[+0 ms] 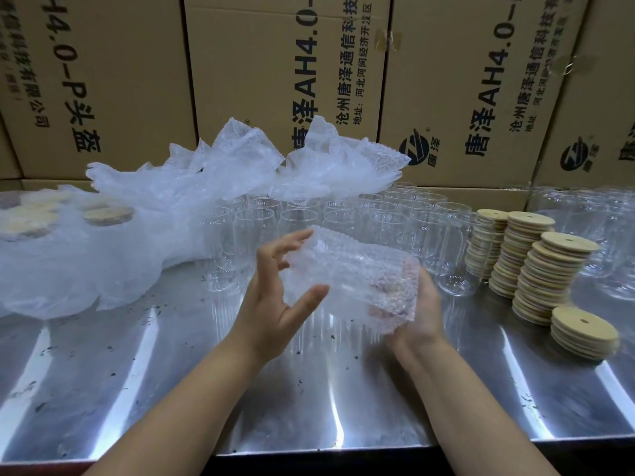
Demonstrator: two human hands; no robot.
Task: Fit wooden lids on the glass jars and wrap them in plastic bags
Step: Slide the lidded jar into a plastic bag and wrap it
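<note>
While the right hand [426, 305] cups the lidded end of the bubble-wrapped jar [354, 280] above the steel table [137, 372], fingers curled round it, the left hand [271, 304] touches its other end with spread fingers.

Head view, forward and down

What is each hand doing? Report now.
Left hand: open, straight fingers touching the clear bubble-wrap plastic bag.
Right hand: grips the same bag from beneath.
</note>
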